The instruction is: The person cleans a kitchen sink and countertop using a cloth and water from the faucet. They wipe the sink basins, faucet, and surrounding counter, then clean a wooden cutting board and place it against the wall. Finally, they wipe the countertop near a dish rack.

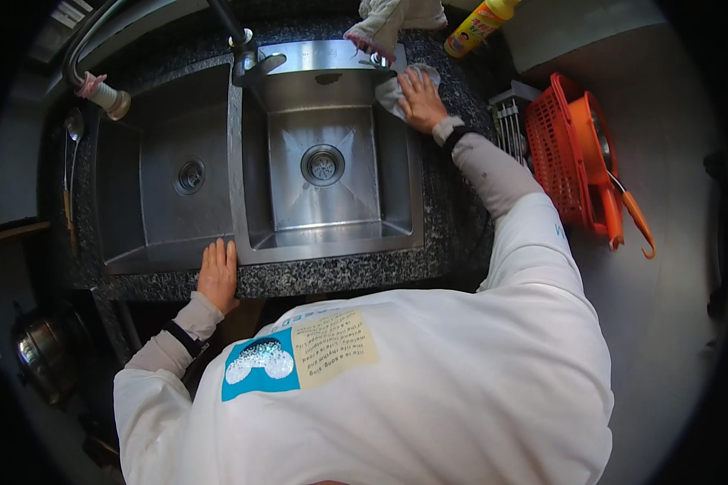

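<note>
My right hand (421, 100) lies spread over a pale cleaning cloth (390, 97), pressing it against the far right corner of the steel sink rim and the granite counter beside it. My left hand (218, 274) rests flat on the counter's front edge, fingertips at the sink's near rim, holding nothing. Between them is the double-bowl stainless steel sink (333, 250). The right bowl (321, 206) has a strainer drain (323, 165) and bears a few wet marks. In the darker left bowl (170, 212) sits another drain (189, 175).
A black faucet (242, 63) stands behind the divider; a hose with a spray end (106, 97) hangs at left. Long-handled utensils (71, 176) lie left. At back are a draped cloth (394, 21) and a yellow bottle (476, 27). An orange basket (555, 157) hangs right.
</note>
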A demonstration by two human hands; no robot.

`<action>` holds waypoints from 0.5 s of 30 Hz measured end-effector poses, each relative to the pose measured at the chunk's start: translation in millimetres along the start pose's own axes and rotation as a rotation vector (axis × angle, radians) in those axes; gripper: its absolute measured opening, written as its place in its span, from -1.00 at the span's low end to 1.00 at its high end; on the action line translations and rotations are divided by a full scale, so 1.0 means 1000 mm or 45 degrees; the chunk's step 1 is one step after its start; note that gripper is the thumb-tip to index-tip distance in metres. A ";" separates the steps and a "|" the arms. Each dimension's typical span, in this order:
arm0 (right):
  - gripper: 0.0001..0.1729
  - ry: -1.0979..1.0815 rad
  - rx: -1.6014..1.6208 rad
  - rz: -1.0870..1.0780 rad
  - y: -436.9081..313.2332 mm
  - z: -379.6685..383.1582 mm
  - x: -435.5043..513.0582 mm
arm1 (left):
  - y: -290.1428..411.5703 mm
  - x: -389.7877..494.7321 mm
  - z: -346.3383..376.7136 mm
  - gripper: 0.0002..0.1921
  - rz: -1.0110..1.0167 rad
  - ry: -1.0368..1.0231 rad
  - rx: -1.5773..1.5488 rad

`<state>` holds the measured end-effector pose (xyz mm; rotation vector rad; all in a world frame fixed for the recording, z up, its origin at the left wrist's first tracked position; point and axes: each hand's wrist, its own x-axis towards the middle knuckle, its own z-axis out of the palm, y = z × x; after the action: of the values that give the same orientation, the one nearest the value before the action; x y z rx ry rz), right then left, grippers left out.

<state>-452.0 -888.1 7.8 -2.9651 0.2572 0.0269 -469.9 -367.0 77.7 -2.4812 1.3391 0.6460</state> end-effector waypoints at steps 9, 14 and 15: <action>-0.47 0.123 0.191 -0.094 -0.114 0.004 -0.237 | -0.010 -0.005 0.015 0.15 0.079 0.192 -0.121; -0.40 0.268 0.403 0.131 -0.182 0.019 -0.294 | -0.016 -0.006 0.029 0.14 0.156 0.415 -0.293; -0.41 0.333 0.408 0.126 -0.195 0.022 -0.295 | -0.017 -0.005 0.032 0.14 0.175 0.428 -0.286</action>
<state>-709.0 -644.5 27.3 -2.6297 0.3997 -0.3570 -466.4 -340.5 52.9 -2.7916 1.6492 0.4407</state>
